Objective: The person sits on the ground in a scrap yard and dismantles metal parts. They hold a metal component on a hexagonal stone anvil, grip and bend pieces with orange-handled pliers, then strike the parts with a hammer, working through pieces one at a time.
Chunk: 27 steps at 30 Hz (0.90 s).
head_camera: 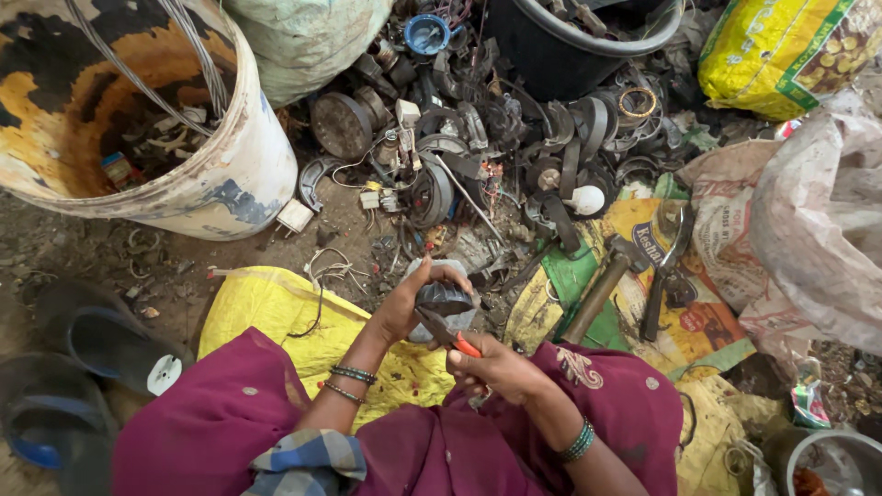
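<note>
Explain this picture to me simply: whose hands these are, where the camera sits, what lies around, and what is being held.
There is no machine here. A person sits on the ground, and the camera on their head looks down at their own two hands. The left hand holds a dark round part. The right hand has its grip on pliers with an orange handle, whose tip meets that part. Ahead lies a heap of dark scrap parts. A worn white bucket stands to the left, and a hammer lies on printed sacks to the right.

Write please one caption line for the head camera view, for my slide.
Seated person's left hand holds a dark round part while right hand works orange-handled pliers beside a scrap pile.
</note>
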Each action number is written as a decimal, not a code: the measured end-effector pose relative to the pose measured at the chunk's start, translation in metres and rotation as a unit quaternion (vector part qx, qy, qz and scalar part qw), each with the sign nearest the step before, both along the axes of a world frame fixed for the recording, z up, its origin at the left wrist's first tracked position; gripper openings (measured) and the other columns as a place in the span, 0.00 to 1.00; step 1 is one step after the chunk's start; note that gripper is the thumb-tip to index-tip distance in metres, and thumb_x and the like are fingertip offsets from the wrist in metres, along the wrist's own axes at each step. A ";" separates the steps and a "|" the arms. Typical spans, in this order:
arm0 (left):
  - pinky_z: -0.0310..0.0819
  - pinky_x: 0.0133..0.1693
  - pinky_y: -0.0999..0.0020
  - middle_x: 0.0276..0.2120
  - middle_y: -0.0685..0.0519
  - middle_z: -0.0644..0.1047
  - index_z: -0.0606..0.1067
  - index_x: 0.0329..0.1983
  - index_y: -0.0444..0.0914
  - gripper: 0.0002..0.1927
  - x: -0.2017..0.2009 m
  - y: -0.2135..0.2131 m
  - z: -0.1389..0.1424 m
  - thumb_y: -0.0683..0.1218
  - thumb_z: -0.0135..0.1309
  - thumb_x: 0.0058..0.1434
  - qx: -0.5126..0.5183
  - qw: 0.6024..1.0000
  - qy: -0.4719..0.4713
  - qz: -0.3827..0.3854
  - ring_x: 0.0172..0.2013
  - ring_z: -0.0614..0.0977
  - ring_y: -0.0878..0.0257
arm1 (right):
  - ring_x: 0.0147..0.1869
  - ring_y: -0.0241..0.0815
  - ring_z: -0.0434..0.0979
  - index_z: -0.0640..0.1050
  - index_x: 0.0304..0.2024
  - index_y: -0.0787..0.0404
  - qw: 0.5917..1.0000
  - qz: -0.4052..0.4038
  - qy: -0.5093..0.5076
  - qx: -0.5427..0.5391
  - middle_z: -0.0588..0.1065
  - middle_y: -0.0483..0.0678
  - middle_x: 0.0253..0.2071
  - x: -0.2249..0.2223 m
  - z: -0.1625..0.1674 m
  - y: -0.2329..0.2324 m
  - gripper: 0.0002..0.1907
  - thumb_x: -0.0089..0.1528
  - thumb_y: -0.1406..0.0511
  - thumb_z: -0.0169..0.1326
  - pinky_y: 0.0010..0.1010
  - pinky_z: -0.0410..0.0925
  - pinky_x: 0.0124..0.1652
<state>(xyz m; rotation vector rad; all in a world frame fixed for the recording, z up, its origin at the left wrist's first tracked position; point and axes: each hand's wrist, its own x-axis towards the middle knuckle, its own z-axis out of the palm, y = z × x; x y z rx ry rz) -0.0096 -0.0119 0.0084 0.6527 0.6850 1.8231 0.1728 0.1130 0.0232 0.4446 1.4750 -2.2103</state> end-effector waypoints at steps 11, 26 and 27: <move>0.68 0.42 0.77 0.34 0.63 0.71 0.74 0.40 0.39 0.16 -0.007 0.013 -0.012 0.55 0.45 0.74 -0.181 0.953 0.182 0.162 0.37 0.70 0.75 | 0.24 0.31 0.65 0.69 0.41 0.60 0.996 -0.033 -0.051 0.059 0.67 0.40 0.25 0.000 -0.010 0.013 0.12 0.69 0.58 0.52 0.22 0.60 0.22; 0.66 0.38 0.68 0.30 0.54 0.72 0.75 0.38 0.36 0.18 -0.009 0.026 -0.055 0.56 0.51 0.73 -0.297 0.853 0.280 0.323 0.34 0.70 0.65 | 0.36 0.52 0.77 0.70 0.58 0.61 0.756 -0.052 0.208 0.619 0.75 0.57 0.35 -0.009 0.016 -0.014 0.18 0.65 0.67 0.53 0.42 0.70 0.34; 0.67 0.39 0.67 0.31 0.51 0.74 0.77 0.40 0.36 0.19 -0.011 0.025 -0.053 0.56 0.51 0.74 -0.312 0.855 0.265 0.320 0.35 0.72 0.64 | 0.40 0.56 0.77 0.70 0.58 0.61 0.707 -0.054 0.240 0.663 0.75 0.60 0.38 -0.011 0.018 -0.015 0.18 0.65 0.68 0.53 0.45 0.70 0.36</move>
